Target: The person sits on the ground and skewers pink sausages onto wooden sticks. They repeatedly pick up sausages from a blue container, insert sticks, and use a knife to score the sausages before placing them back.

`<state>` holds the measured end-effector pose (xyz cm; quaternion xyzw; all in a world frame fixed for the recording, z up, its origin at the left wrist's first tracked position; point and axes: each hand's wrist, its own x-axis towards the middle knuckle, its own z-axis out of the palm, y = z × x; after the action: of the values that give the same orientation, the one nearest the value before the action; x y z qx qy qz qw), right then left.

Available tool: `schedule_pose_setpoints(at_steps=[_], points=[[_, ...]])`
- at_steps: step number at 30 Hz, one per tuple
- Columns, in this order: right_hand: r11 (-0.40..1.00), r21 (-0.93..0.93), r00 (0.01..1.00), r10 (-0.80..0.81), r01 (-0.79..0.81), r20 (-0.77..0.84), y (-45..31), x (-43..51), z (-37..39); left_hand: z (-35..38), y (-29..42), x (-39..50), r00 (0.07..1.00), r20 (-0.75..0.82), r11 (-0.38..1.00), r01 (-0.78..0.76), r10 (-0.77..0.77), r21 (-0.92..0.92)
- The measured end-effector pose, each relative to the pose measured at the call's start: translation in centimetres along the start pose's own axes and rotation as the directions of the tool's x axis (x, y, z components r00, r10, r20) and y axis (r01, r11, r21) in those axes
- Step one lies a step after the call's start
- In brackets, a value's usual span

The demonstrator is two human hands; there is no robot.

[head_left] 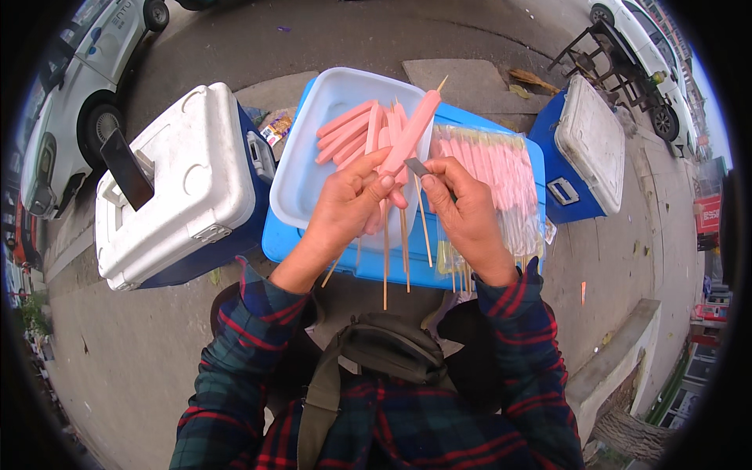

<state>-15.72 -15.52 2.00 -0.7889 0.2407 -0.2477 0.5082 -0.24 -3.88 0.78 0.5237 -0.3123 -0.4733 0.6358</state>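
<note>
My left hand (346,200) grips a pink sausage on a wooden skewer (413,130), tilted up to the right with the skewer's tip poking out of its top. In my right hand (461,205), thumb and fingers pinch a small flat grey metal blade (416,167) close against the sausage's side. Below my hands is a white plastic tub (294,188) holding several more pink sausages (349,132), some on skewers whose sticks hang over the near rim. To the right lie many skewered sausages in clear plastic packaging (487,170).
Tub and packs rest on a blue plastic lid (346,258). A white-lidded blue cooler (176,176) with a phone (127,170) propped on it stands left; another cooler (590,141) stands right. Parked cars (88,76) and a dark metal frame (611,59) are farther off. A low kerb (617,346) lies lower right.
</note>
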Motion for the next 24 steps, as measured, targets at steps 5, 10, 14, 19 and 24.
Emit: schedule_pose_setpoints(at_steps=[5, 10, 14, 19, 24], points=[[0.961, -0.252, 0.988, -0.133, 0.110, -0.075, -0.2, -0.2, 0.3, 0.2, -0.2, -0.4, 0.999, 0.033, 0.997, 0.024, -0.026, 0.069], [0.955, -0.257, 0.986, -0.163, 0.147, -0.044, 0.3, -0.6, 0.8, 0.0, -0.2, -0.4, 0.998, 0.051, 0.999, 0.044, -0.044, 0.015], [0.955, -0.265, 0.989, -0.144, 0.133, -0.020, 0.6, -1.0, 1.3, -0.2, -0.4, -0.4, 0.996, 0.047, 0.997, 0.072, -0.071, -0.025], [0.935, -0.306, 0.974, -0.214, 0.182, -0.074, 0.2, -0.6, 1.0, -0.2, -0.3, -0.3, 0.996, 0.072, 0.997, 0.060, -0.056, -0.042], [0.952, -0.272, 0.977, -0.180, 0.143, -0.118, 0.1, -0.2, 0.4, -0.2, 0.1, -0.5, 0.993, 0.100, 0.998, 0.068, -0.067, -0.007]])
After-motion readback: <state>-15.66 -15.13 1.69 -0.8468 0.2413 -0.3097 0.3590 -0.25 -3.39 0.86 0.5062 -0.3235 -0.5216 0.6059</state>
